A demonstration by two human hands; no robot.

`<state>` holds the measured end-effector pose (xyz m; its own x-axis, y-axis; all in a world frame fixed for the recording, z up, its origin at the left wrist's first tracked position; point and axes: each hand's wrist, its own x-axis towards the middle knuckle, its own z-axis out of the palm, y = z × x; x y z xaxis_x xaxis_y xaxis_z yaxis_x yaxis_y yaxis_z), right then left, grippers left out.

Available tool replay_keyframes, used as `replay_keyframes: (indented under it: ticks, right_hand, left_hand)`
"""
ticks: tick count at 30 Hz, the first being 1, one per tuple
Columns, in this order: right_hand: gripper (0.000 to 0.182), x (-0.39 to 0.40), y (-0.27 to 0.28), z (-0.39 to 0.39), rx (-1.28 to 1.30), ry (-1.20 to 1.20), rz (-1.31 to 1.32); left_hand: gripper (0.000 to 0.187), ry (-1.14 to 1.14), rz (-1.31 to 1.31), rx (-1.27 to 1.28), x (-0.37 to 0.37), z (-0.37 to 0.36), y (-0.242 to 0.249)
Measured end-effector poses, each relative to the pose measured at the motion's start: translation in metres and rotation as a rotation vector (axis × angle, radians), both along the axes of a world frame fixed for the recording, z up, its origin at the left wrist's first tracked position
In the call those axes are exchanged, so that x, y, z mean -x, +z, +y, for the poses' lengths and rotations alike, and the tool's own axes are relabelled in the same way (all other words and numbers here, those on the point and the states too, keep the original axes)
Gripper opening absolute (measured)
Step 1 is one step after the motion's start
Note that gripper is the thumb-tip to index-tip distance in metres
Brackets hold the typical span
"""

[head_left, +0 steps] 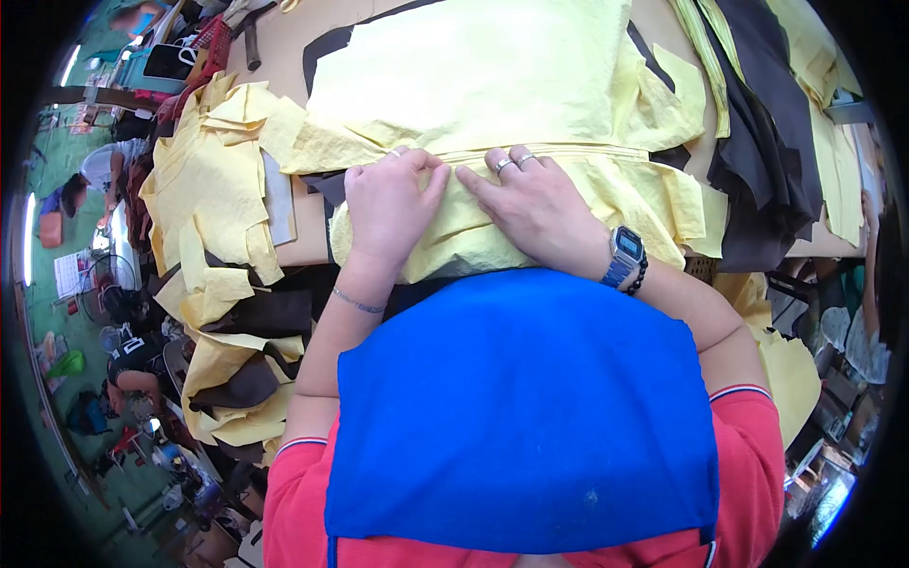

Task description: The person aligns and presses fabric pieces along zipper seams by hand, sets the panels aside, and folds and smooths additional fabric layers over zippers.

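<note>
Yellow fabric [473,76] lies spread over the table in front of me, with dark fabric showing under its edges. A seam or folded strip [568,151] runs across it from side to side. My left hand [393,199] pinches the cloth at this strip, thumb and index finger together. Just to its right, my right hand [535,199] rests on the cloth with its fingers spread, the fingertips on the strip. Below both hands the near part of the yellow cloth hangs in folds at the table edge.
Yellow pieces [213,180] are heaped at the left, some hanging down with dark pieces. Dark fabric [767,142] and yellow strips drape at the right. A dark tool [252,45] lies at the upper left, near a red basket [213,40]. Other people are at far left.
</note>
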<state>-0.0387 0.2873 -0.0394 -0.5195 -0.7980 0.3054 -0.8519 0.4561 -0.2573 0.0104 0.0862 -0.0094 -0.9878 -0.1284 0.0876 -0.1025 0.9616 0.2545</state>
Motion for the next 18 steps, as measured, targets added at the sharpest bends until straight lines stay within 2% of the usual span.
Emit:
replay_keyframes:
  ticks: [8,18]
  right_hand:
    - [0.042,0.0,0.004,-0.003,-0.035,-0.007,-0.045]
    - [0.043,0.0,0.004,-0.002,-0.036,-0.002,-0.027]
  left_hand:
    - [0.025,0.031,-0.088,0.08,-0.012,-0.02,0.021]
    - [0.025,0.079,-0.092,0.039,-0.007,-0.02,0.01]
